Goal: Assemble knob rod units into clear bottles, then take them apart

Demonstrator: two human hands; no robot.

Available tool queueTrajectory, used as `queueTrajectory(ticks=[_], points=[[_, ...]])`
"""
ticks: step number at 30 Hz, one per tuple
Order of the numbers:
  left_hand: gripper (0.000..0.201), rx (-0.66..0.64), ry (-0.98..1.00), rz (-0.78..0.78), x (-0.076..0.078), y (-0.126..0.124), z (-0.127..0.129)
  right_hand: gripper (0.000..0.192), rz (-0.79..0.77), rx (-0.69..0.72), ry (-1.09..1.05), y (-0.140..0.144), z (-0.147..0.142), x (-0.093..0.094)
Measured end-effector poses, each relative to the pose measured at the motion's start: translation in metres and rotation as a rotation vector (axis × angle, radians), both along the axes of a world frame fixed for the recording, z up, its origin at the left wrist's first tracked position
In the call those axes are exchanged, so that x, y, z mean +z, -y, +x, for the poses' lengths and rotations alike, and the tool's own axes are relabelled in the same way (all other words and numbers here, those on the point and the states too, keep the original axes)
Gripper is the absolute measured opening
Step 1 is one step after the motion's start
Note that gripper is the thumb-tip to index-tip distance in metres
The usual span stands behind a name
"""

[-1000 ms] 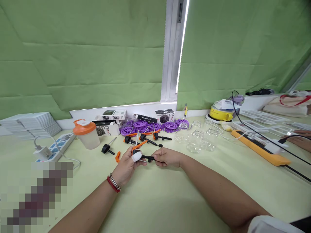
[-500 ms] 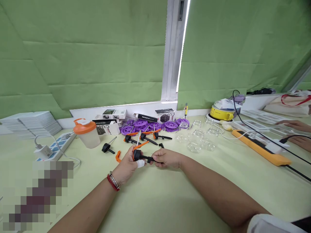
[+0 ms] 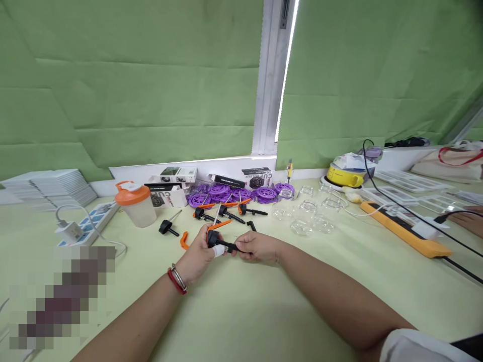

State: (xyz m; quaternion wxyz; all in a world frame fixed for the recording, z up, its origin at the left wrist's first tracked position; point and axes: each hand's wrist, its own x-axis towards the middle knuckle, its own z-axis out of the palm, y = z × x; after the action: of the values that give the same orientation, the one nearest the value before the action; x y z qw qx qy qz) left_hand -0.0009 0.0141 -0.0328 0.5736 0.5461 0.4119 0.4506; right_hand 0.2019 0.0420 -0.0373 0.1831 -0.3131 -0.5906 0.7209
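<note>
My left hand (image 3: 196, 255), with white tape round a finger or thumb and bracelets on the wrist, is closed round a black crank-like part (image 3: 213, 238) with a round cap and a slim side arm. A metal rod and an orange strip (image 3: 221, 225) stick up beside the cap. My right hand (image 3: 258, 247) pinches the outer end of the black arm; its fingertips hide that end. Just beyond my hands lie a small black elbow-shaped piece (image 3: 251, 226), a curved orange piece (image 3: 184, 240) and several similar black parts with metal rods (image 3: 166, 228).
Purple wheel-like discs (image 3: 265, 193) and cartons (image 3: 171, 196) are piled by the wall. Several clear glass vessels (image 3: 308, 208) stand right of centre. A shaker bottle (image 3: 136, 207), power strips (image 3: 405, 230), cables and a yellow pot (image 3: 343, 176) surround them. Another person's hand (image 3: 470, 217) is far right.
My hands keep nearly the same hold on the black crank-like part. At the far right, the other person's hands have moved outward, mostly out of view. The view has shifted slightly.
</note>
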Motion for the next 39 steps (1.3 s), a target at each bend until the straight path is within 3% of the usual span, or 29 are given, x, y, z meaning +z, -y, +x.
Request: queueTrajectory(ticks=[10,15,20,24,28,32,35,39], points=[[0.056,-0.024,-0.033,-0.011,0.002,0.0,-0.001,0.045,0.035,-0.051,-0.017,0.004,-0.004,0.002],[0.062,0.096,-0.061,0.053,0.003,0.002,0.002,0.039,-0.044,-0.086,-0.041,0.008,-0.009,0.004],[0.05,0.256,0.07,0.265,0.007,0.008,0.005,0.038,-0.127,-0.062,-0.124,0.015,-0.018,0.002],[0.041,0.326,-0.003,0.434,0.008,0.012,0.01,0.037,-0.187,-0.045,-0.213,0.023,-0.025,0.003],[0.071,0.243,0.0,0.585,0.004,0.012,0.014,0.028,-0.198,-0.059,-0.261,0.033,-0.033,0.008],[0.099,0.192,-0.111,0.631,0.005,0.013,0.013,0.032,-0.172,-0.171,-0.265,0.039,-0.037,0.01],[0.117,0.142,-0.241,0.598,0.009,0.018,0.01,0.037,-0.179,-0.194,-0.343,0.038,-0.037,0.008],[0.124,0.107,-0.297,0.511,0.014,0.023,0.008,0.037,-0.187,-0.156,-0.419,0.037,-0.036,0.006]])
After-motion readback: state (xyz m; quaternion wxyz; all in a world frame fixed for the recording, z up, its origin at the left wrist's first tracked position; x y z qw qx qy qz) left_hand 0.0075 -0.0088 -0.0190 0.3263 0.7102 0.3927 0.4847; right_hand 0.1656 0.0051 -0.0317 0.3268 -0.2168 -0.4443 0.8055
